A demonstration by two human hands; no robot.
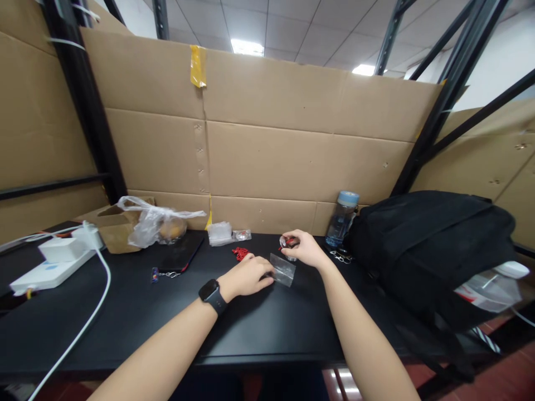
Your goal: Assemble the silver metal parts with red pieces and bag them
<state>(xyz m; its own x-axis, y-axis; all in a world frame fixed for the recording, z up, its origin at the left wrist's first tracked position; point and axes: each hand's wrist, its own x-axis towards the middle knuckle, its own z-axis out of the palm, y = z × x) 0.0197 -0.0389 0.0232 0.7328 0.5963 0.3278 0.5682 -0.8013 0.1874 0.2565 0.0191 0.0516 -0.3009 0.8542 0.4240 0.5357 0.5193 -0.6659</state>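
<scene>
My left hand (251, 275), with a dark watch on its wrist, is low over the black tabletop. Its fingers are closed on the left edge of a small clear plastic bag (285, 272), which looks flat. My right hand (304, 249) is a little farther back and to the right. Between its thumb and fingers it pinches a small round clear case (283, 241) with something red at it; the fingers hide part of it. A bundle of red cord (240, 254) lies just beyond my left hand. Behind it are a stack of clear bags (220, 234) and a packaged round piece (242, 235).
A water bottle (341, 220) and a black backpack (430, 245) stand on the right. At left are a white power strip (54, 273) with a cable, a cardboard box (119, 228), a knotted plastic bag (152, 220) and a dark tablet-like object (181, 253). Cardboard walls the back.
</scene>
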